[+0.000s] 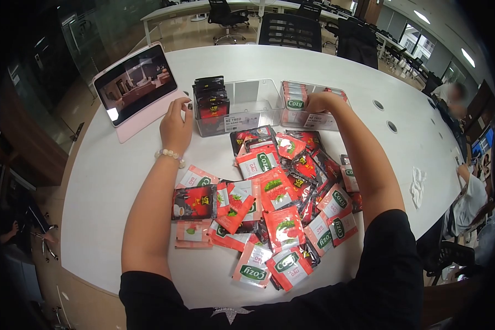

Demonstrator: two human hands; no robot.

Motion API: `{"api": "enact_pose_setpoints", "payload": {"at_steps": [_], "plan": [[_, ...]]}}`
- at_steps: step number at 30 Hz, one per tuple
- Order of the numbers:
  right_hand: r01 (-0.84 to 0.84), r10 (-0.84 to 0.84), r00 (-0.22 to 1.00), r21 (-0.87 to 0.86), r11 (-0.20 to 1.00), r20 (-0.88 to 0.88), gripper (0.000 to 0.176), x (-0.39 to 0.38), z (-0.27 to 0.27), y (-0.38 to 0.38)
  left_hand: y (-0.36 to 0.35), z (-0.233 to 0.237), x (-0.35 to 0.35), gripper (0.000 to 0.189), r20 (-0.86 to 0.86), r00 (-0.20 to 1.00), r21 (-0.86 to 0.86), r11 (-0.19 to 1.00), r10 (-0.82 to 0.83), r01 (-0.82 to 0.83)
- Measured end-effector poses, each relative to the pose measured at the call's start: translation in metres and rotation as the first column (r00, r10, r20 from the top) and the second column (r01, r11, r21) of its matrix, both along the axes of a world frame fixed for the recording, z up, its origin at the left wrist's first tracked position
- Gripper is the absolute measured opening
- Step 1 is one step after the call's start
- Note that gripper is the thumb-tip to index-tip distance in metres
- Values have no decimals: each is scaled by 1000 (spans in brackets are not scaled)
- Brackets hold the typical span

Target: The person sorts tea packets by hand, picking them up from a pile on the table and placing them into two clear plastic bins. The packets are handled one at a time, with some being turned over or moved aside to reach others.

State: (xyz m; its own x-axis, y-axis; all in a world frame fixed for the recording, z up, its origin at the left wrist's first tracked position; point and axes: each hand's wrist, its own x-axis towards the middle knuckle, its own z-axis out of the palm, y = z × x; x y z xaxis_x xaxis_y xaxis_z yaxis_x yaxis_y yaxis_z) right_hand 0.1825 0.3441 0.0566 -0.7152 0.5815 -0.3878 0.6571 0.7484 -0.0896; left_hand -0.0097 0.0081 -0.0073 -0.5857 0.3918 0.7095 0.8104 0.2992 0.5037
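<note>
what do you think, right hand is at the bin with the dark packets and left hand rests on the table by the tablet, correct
Not quite. In the head view the right hand is at the bin with the pink packets; the dark packets fill the other bin. The left hand does rest on the table by the tablet.

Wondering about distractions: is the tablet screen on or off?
On. The tablet, propped in its pink case beyond the left hand, shows a lit picture of a room.
</note>
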Motion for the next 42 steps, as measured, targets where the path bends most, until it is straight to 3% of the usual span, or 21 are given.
{"api": "enact_pose_setpoints", "payload": {"at_steps": [11, 17, 20, 23, 24, 26, 28, 31, 34, 35, 39, 42], "plan": [[65, -65, 996, -6, 998, -55, 50, -1, -10, 6, -1, 3, 3, 20, 7, 1000, -14, 1000, 4, -4], [96, -96, 992, -4, 995, -79, 50, 16, 31, -9, 1, 1, 2, 20, 0, 1000, -1, 1000, 4, -4], [90, -68, 981, 120, 989, -181, 41, 22, 34, -4, 1, 1, 2, 20, -5, 1000, -5, 1000, 3, -3], [151, 41, 871, 346, 926, -490, 31, 39, 58, -80, 1, 1, 2, 20, -3, 1000, -2, 1000, 10, -10], [6, 267, 778, 432, 902, -569, 20, 39, 43, -83, 1, 1, 1, 20, -5, 1000, 3, 1000, 12, -12], [-273, 380, 733, 268, 924, -564, 20, 34, 24, -101, 2, 0, 1, 20, 4, 1000, 2, 1000, 13, -13], [-396, 468, 768, 251, 884, -438, 24, 31, 8, -122, 1, 1, 2, 20, 22, 1000, -6, 1000, 15, -14], [-408, 373, 856, -24, 913, -358, 33, 22, -11, -129, 0, 0, 1, 21, -19, 1000, 27, 1000, 6, -5], [-269, 182, 950, -372, 888, -253, 36, 20, 1, -131, -3, 5, 7, 23, 26, 999, 0, 1000, -21, 21], [-325, 243, 938, -385, 864, -248, 30, 20, 4, -130, -2, 4, 5, 27, 5, 999, 5, 999, -33, 33], [-535, 155, 798, -567, 626, -582, 8, 18, -11, -110, -2, 7, 8, 28, -27, 987, -21, 987, -158, 158], [-550, -59, 656, -531, 645, -752, 9, 26, 16, -127, 3, 3, 8, 23, -75, 973, 19, 976, -217, 219]]}}
